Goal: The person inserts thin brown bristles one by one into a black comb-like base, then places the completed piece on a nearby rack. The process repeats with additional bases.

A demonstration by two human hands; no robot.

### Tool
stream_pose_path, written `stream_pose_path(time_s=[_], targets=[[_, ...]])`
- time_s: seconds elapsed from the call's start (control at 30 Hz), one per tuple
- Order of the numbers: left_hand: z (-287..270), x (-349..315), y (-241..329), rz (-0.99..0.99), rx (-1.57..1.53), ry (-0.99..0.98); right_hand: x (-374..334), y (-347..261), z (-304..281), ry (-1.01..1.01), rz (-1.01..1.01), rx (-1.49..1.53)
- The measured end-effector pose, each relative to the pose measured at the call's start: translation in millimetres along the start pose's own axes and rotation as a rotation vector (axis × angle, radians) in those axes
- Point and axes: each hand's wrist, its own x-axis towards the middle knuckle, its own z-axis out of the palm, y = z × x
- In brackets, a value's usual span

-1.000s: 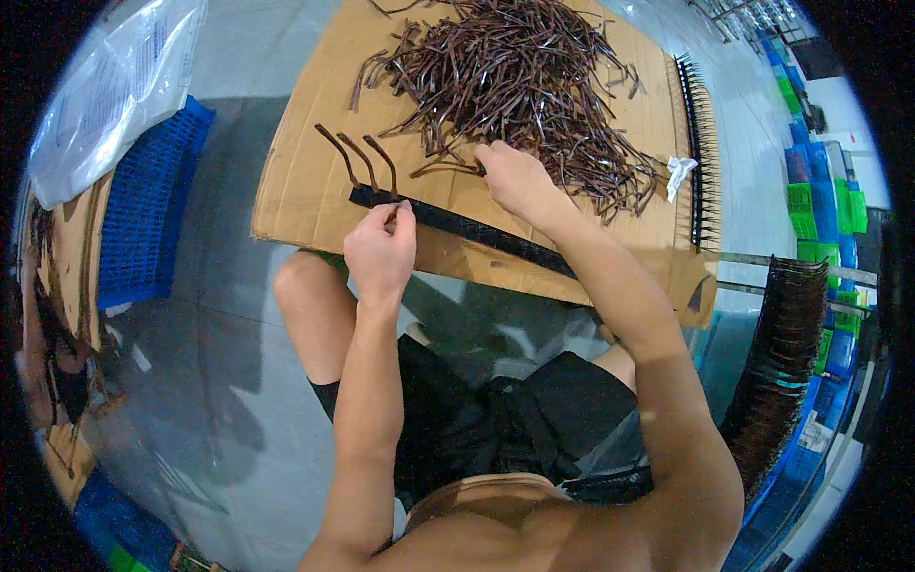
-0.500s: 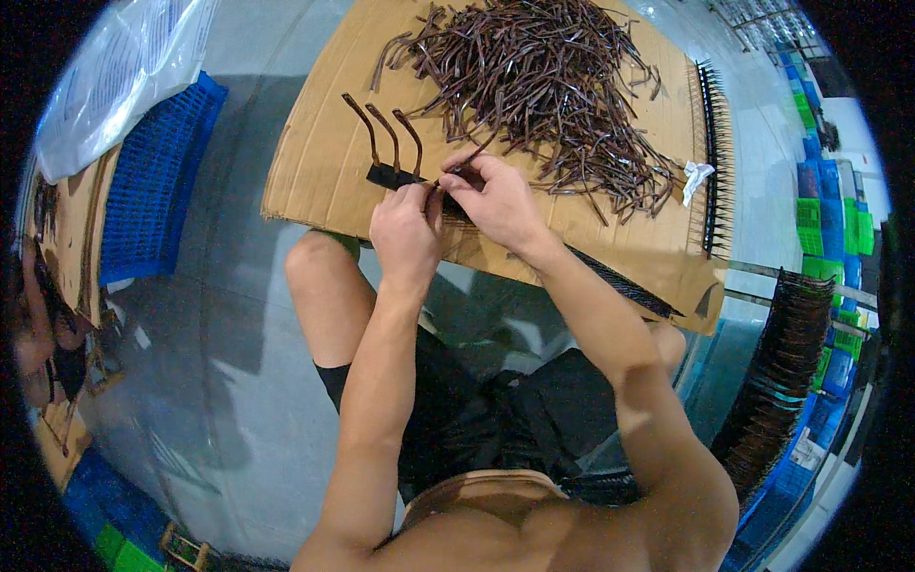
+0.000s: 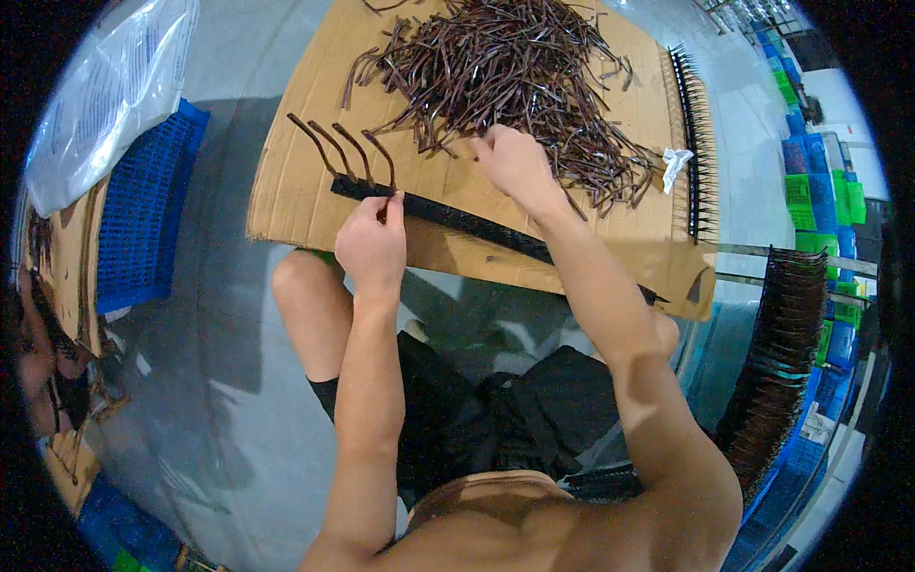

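Note:
Several thin brown curved pieces that look like eyeglass temples (image 3: pixel 329 148) stand in a row at the left end of a long black toothed strip (image 3: pixel 467 222). My left hand (image 3: pixel 372 243) is closed at that end, thumb and finger pinched round the foot of the rightmost temple and against the strip. A large tangled heap of loose brown temples (image 3: pixel 486 71) covers the far part of a cardboard sheet (image 3: pixel 286 195). My right hand (image 3: pixel 519 170) is at the heap's near edge, its fingers curled together; whatever is between them is hidden.
A black strip with spikes (image 3: pixel 694 143) lies along the cardboard's right side beside a crumpled white scrap (image 3: pixel 676 167). Further right hangs a rack packed with brown pieces (image 3: pixel 777 353). A blue crate (image 3: pixel 148 210) with a clear plastic bag (image 3: pixel 110 105) stands left.
My right hand has left the strip and moved up to the heap. The temple it held now stands in the strip, by my left hand. The view has shifted slightly.

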Motion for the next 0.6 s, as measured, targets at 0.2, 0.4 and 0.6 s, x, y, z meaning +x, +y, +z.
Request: stream_pose_path(time_s=[0.2,0.4,0.6], targets=[[6.2,-8.2,0.6,0.068,-0.23,0.019,6.8,13.1,1.9,-0.091,0.192,-0.028],[11.4,-8.3,1.6,0.132,-0.067,0.034,-26.5,2.5,-12.6,-0.537,0.524,1.097],[10.8,-7.2,0.4,0.247,-0.034,0.046,-43.9,-33.9,18.4,-0.088,-0.05,0.738]])
